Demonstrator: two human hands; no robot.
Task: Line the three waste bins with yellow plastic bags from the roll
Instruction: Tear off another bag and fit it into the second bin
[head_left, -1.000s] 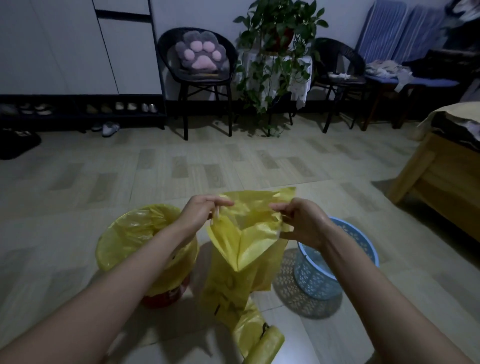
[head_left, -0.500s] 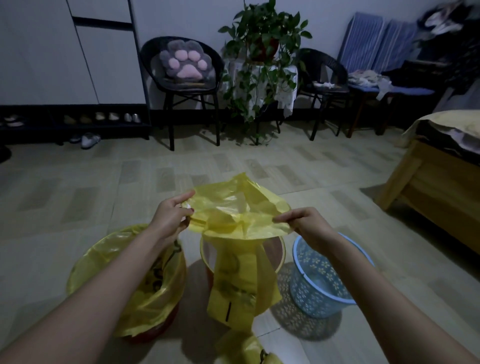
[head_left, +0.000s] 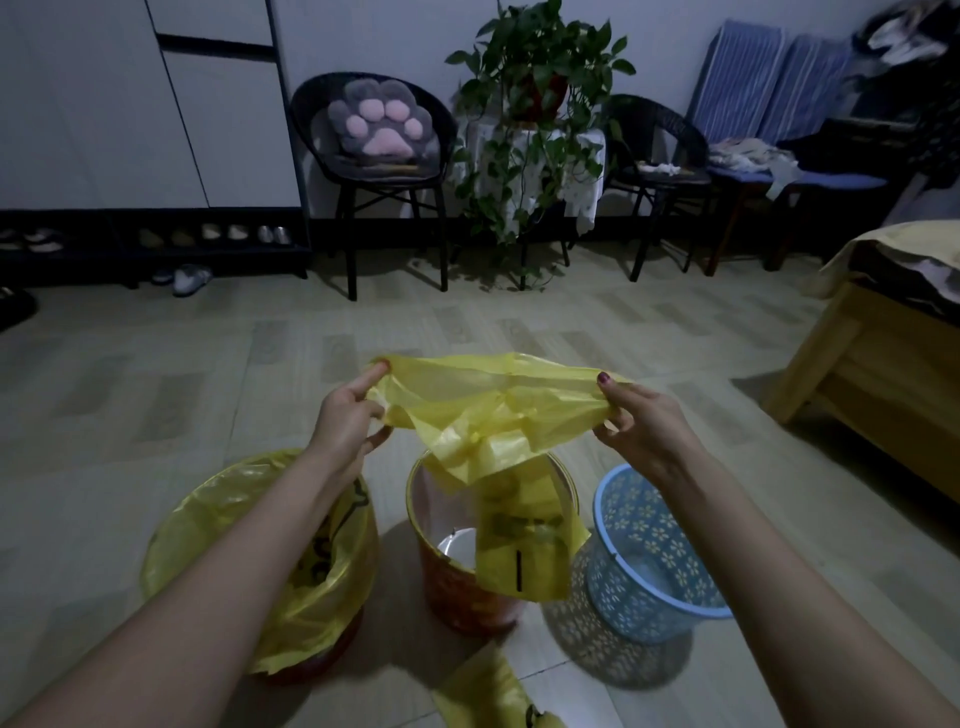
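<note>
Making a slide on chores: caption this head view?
Both hands stretch a yellow bag open above the middle bin.

Dim, bluish room — light falls from above, bins cast soft shadows, edges bow outward.

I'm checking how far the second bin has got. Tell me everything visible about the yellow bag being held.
The yellow bag is thin, crinkled, translucent plastic. Its mouth is stretched wide between the left hand and the right hand, each pinching an edge. The body hangs down, dark print showing, into and over the front rim of the unlined orange bin.
</note>
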